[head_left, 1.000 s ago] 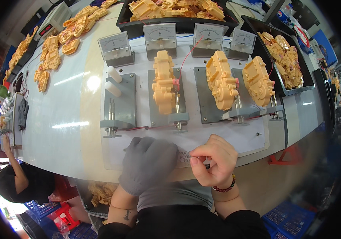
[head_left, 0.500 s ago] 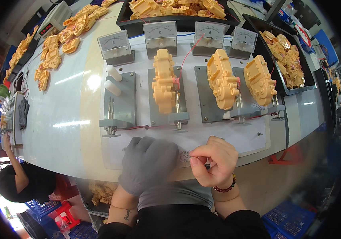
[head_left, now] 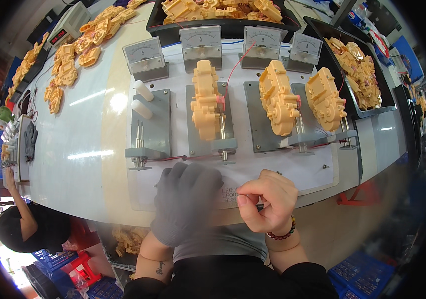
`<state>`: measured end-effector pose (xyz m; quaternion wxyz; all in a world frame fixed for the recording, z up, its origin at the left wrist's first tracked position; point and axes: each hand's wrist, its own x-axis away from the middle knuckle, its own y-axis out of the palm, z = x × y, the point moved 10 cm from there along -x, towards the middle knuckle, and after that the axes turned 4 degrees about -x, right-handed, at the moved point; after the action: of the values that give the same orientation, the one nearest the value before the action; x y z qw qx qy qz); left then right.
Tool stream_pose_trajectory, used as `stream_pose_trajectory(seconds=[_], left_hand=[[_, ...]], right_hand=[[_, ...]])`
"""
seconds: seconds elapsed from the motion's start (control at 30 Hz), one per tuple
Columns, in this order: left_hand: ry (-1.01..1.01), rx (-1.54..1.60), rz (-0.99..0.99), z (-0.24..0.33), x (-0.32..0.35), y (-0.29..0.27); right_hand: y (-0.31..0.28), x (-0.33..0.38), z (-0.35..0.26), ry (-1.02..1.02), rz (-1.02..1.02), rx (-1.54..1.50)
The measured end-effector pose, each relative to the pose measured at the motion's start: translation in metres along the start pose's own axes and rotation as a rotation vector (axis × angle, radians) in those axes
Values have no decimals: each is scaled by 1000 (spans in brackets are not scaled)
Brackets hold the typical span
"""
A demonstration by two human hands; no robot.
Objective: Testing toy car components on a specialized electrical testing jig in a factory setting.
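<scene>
My left hand point(head_left: 182, 202), in a grey knit glove, is curled like a fist over the white sheet point(head_left: 300, 174) at the bench's front edge; it is partly blurred and its fingertips are hidden. Beside it, my bare right hand point(head_left: 269, 202) is pinched, with a small dark thing point(head_left: 259, 207) showing between the fingers. Beyond my hands stand grey test fixtures. Yellow plastic housings sit on them: one upright in the middle point(head_left: 205, 107), two farther right point(head_left: 277, 102) point(head_left: 325, 99). The left fixture point(head_left: 154, 132) bears two white pegs point(head_left: 142, 108) and metal pins, without a housing.
Analog meters point(head_left: 200, 45) line up behind the fixtures, with thin red wires. Black trays point(head_left: 223, 26) point(head_left: 382, 110) of yellow housings stand at the back and right. More loose housings point(head_left: 64, 72) lie at the left. A co-worker's arm point(head_left: 21, 204) reaches in at far left.
My left hand has shifted slightly up, toward the fixtures. My right hand keeps its pinch in nearly the same place. The housings stay on their fixtures.
</scene>
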<state>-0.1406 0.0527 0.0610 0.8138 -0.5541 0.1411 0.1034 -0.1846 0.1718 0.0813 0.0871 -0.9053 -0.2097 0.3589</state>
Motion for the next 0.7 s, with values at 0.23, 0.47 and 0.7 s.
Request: stream_pose_trajectory(seconds=[0.23,0.47,0.7], left_hand=[[-10,23,9,-1,-3,1],[-6,31,13,-2,-2,1],[-6,38,40,-2,0,0]], right_hand=[[1,0,2,16,-16,2],[3,0,1,12,-22,16],[4,-1,2,27,-31,12]])
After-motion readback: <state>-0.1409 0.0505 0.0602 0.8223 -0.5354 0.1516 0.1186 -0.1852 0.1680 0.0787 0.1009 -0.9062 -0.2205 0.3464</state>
